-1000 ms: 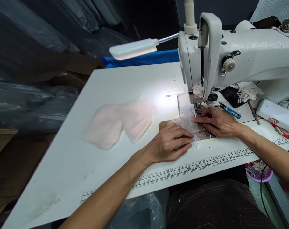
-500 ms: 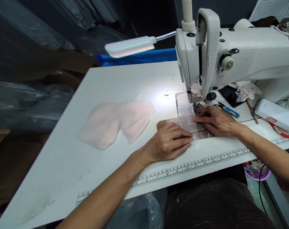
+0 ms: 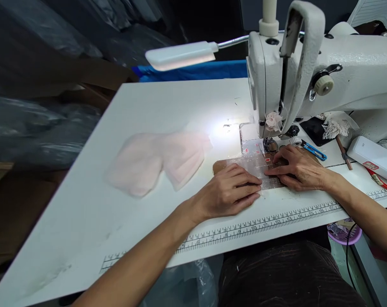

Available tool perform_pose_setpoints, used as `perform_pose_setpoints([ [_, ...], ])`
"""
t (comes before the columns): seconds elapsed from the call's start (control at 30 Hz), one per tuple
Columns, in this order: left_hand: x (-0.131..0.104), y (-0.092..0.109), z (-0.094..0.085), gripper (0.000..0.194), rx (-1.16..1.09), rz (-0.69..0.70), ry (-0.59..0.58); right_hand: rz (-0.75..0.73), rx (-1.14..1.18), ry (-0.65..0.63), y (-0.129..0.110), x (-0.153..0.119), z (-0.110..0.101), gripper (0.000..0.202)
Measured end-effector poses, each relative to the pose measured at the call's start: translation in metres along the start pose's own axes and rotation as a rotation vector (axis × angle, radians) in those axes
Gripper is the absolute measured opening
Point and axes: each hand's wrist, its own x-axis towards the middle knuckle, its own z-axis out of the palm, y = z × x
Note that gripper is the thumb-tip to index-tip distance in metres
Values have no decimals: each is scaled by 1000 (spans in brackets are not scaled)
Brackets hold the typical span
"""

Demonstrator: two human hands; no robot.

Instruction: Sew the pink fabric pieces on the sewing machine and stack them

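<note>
While left hand [image 3: 232, 189] and right hand [image 3: 298, 168] rest unclenched, clear sheet [image 3: 256, 165] beneath, glossy, wrinkled

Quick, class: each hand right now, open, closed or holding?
Left hand: open, resting on the clear sheet.
Right hand: touching the same sheet; whether it pinches anything cannot be told.

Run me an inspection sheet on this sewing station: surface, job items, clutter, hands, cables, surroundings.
Surface: white table, smudged at near left; ruler scale along near edge.
Job items: translucent sheet by sewing machine's presser foot; pale pink fabric farther left.
Clutter: blue thread snips, white device at right.
Hands: left hand and right hand both on sheet.
Cables: black cable by purple basket.
Surroundings: plastic-covered bundles left, blue cloth behind.
</note>
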Motion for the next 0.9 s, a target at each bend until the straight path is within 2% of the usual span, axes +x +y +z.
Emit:
perform_pose_setpoints([
  [0.13, -2, -1, -3, 12, -40, -77, 69, 15, -18, -13, -1, 1, 0, 34],
  [0.23, 1, -10, -2, 13, 35, -157, 108, 14, -4, 4, -2, 1, 1, 34],
  [0.33, 6, -24, 2, 17, 182, -176, 20, 12, -6, 21, -2, 0, 2, 34],
  [0.47, 15, -39, 7, 25, 267, -77, -141, 3, -16, 47, 1, 0, 5, 34],
  [0.57, 20, -46, 11, 28, 364, -73, -220, 5, -26, 94, 4, 0, 9, 34],
  [0.73, 26, -54, 16, 30, 495, -120, -251, 71, -53, 172, 5, 0, 16, 36],
  [0.9, 25, -55, 15, 29, 437, -154, -250, 71, -44, 176, 6, -1, 17, 35],
])
